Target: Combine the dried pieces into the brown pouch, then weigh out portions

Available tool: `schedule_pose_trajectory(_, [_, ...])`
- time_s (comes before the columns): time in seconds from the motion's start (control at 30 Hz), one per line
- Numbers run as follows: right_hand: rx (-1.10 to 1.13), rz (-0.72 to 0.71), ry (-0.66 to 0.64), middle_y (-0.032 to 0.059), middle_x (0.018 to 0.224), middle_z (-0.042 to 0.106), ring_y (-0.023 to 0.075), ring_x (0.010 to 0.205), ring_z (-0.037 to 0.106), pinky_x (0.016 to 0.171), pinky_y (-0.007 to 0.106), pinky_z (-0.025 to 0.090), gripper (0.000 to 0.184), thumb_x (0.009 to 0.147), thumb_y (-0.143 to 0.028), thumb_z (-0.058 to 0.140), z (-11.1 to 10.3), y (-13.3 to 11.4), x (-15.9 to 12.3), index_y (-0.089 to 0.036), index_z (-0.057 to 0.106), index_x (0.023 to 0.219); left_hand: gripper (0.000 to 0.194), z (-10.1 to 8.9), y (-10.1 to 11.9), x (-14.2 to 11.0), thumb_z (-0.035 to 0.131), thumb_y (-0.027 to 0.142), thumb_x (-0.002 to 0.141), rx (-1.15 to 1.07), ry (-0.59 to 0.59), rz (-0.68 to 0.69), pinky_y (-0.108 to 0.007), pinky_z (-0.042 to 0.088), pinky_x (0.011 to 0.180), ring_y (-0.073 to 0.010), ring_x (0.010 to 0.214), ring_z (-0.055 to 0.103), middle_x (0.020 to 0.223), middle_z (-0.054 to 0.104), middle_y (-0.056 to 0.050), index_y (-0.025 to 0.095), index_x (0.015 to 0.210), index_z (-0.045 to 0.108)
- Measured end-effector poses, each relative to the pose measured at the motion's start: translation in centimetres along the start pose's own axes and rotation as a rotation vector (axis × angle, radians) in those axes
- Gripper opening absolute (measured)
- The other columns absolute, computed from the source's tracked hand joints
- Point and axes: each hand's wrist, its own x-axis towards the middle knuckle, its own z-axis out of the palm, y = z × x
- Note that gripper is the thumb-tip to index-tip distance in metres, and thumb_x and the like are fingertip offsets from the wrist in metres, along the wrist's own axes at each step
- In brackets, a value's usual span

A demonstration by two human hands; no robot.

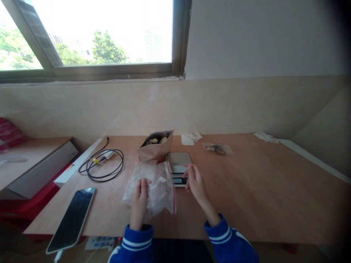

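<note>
My left hand [140,197] pinches a clear plastic zip bag [161,199] with a red-edged seal along its right side. The bag is held over the table in front of the scale. My right hand [195,182] is raised at the scale's front right corner, its fingers curled and partly overlapping; whether anything small is between them is hard to see. The digital scale [179,160] has a pale flat plate and a small lit display at its front. Behind the zip bag, an opened brown paper pouch [157,149] stands upright, with light-brown pieces showing inside.
A coiled black cable [102,179] and a smartphone [72,219] lie on the left of the wooden table [246,197]. A small clear packet with dark contents [218,149] lies behind the scale to the right. Crumpled tissue [195,136] rests near the wall.
</note>
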Motion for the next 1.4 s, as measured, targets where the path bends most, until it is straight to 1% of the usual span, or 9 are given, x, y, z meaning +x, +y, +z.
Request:
schedule_pose_trajectory(0.13, [-0.339, -0.26, 0.349, 0.0115, 0.092, 0.059, 0.0219, 0.083, 0.058, 0.072, 0.036, 0.049, 0.034, 0.088, -0.042, 0.037, -4.9, 2.9, 5.6, -0.015, 0.055, 0.097, 0.064, -2.4, 0.1, 3.3, 0.048, 0.074, 0.066, -0.01, -0.028, -0.092, -0.023, 0.027, 0.038, -0.0098, 0.038, 0.036, 0.046, 0.039, 0.006, 0.014, 0.082, 0.064])
schedule_pose_trajectory(0.2, [-0.597, -0.346, 0.387, 0.0175, 0.104, 0.056, 0.0284, 0.106, 0.05, 0.091, 0.046, 0.04, 0.03, 0.084, -0.028, 0.039, -7.1, 4.3, 8.5, -0.012, 0.055, 0.103, 0.062, -3.3, -0.2, 5.3, 0.047, 0.071, 0.069, 0.048, -0.064, -0.058, -0.023, 0.029, 0.039, -0.0104, 0.039, 0.036, 0.048, 0.044, 0.005, 0.014, 0.082, 0.065])
schedule_pose_trajectory(0.37, [-0.968, -0.35, 0.379, 0.0244, 0.133, 0.037, 0.0331, 0.125, 0.033, 0.098, 0.049, 0.03, 0.047, 0.078, -0.015, 0.04, -10.1, 7.6, 13.4, -0.005, 0.045, 0.124, 0.04, -5.0, -1.5, 8.8, 0.045, 0.052, 0.08, 0.487, -0.098, 0.253, -0.036, 0.046, 0.071, -0.0217, 0.072, 0.057, 0.074, 0.061, -0.007, 0.017, 0.079, 0.065])
schedule_pose_trajectory(0.53, [-1.154, -0.295, 0.331, 0.0215, 0.128, 0.048, 0.0312, 0.12, 0.038, 0.096, 0.045, 0.031, 0.054, 0.081, -0.017, 0.038, -10.8, 9.7, 14.4, -0.005, 0.035, 0.134, 0.043, -4.9, 0.0, 5.7, 0.041, 0.043, 0.086, 0.617, 0.226, 0.442, -0.043, 0.047, 0.083, -0.0273, 0.1, 0.055, 0.111, 0.055, -0.016, 0.014, 0.116, 0.054])
schedule_pose_trajectory(0.6, [-1.199, -0.254, 0.35, 0.0203, 0.12, 0.053, 0.0307, 0.112, 0.043, 0.091, 0.043, 0.034, 0.053, 0.082, -0.02, 0.041, -10.7, 9.7, 14.3, -0.006, 0.038, 0.132, 0.039, -3.7, 0.5, 3.4, 0.043, 0.04, 0.087, 0.616, 0.189, 0.489, -0.044, 0.045, 0.088, -0.0274, 0.108, 0.052, 0.112, 0.055, -0.013, 0.018, 0.117, 0.053])
schedule_pose_trajectory(0.73, [-1.254, -0.171, 0.399, 0.0168, 0.113, 0.055, 0.0311, 0.104, 0.046, 0.082, 0.043, 0.034, 0.039, 0.083, -0.027, 0.046, -10.6, 9.0, 13.7, -0.015, 0.051, 0.12, 0.029, -0.7, -1.0, 0.5, 0.043, 0.035, 0.087, 0.657, -0.088, 0.413, -0.047, 0.043, 0.093, -0.027, 0.111, 0.052, 0.12, 0.055, -0.011, 0.023, 0.11, 0.059])
schedule_pose_trajectory(0.93, [-1.191, -0.138, 0.42, 0.0133, 0.095, 0.058, 0.0296, 0.098, 0.047, 0.08, 0.042, 0.03, 0.023, 0.086, -0.026, 0.042, -11.1, 8.1, 12.6, -0.017, 0.062, 0.093, 0.036, 1.5, -4.5, 0.4, 0.039, 0.033, 0.089, 0.686, -0.14, 0.288, -0.051, 0.037, 0.097, -0.0299, 0.121, 0.047, 0.132, 0.05, -0.013, 0.021, 0.121, 0.052])
schedule_pose_trajectory(1.2, [-0.841, -0.309, 0.578, 0.0149, 0.099, 0.059, 0.0289, 0.1, 0.05, 0.087, 0.044, 0.03, 0.031, 0.089, -0.034, 0.037, -10.9, 5.2, 9.0, -0.016, 0.061, 0.093, 0.043, 1.2, -2.7, -0.4, 0.045, 0.034, 0.087, 0.598, 0.104, 0.412, -0.056, 0.02, 0.107, -0.0322, 0.136, 0.026, 0.146, 0.032, -0.015, 0.02, 0.128, 0.048])
schedule_pose_trajectory(1.4, [-0.259, -0.366, 0.614, 0.0102, 0.094, 0.06, 0.0216, 0.085, 0.056, 0.074, 0.033, 0.043, 0.033, 0.089, -0.045, 0.04, -8.5, -0.3, 2.2, -0.017, 0.054, 0.098, 0.042, 1.7, 1.1, -2.6, 0.049, 0.029, 0.086, 0.168, -0.161, 0.418, -0.046, 0.032, 0.107, -0.0254, 0.128, 0.04, 0.136, 0.046, -0.011, 0.024, 0.128, 0.048])
